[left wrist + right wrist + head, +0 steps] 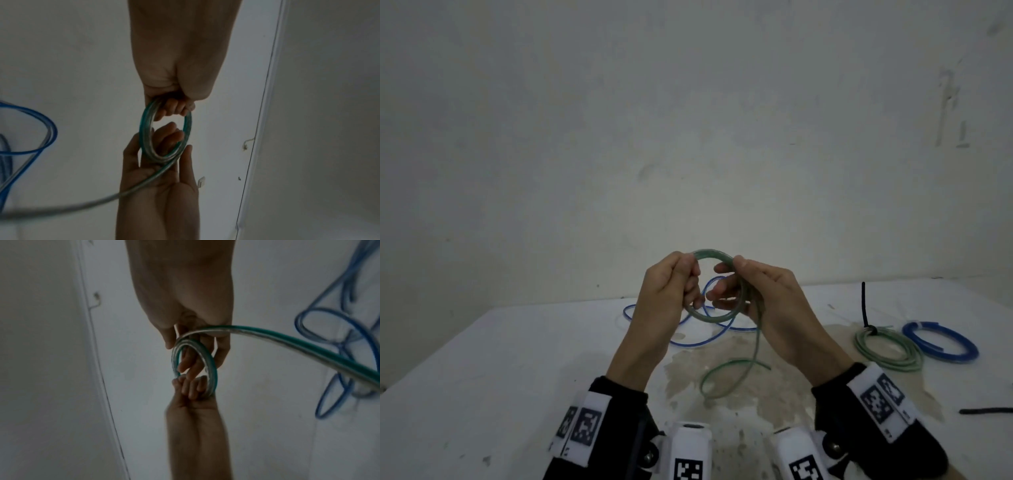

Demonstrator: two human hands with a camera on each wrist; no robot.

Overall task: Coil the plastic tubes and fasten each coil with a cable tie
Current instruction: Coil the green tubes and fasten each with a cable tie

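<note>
I hold a small coil of green plastic tube (710, 318) in the air over the white table (517, 359). My left hand (690, 274) grips the coil's left side, its fingers curled round the turns (170, 108). My right hand (729, 277) pinches the right side, thumb on the outside and fingers through the ring (191, 360). The uncoiled green tail (757, 337) hangs from the right hand and ends in a loose loop on the table. I see no cable tie on this coil.
A loose blue tube (688, 342) sprawls on the table behind my hands. At the right lie a green coil (887, 349) bound with a black cable tie (864, 308) and a blue coil (941, 342). Another black tie (986, 410) lies at the right edge.
</note>
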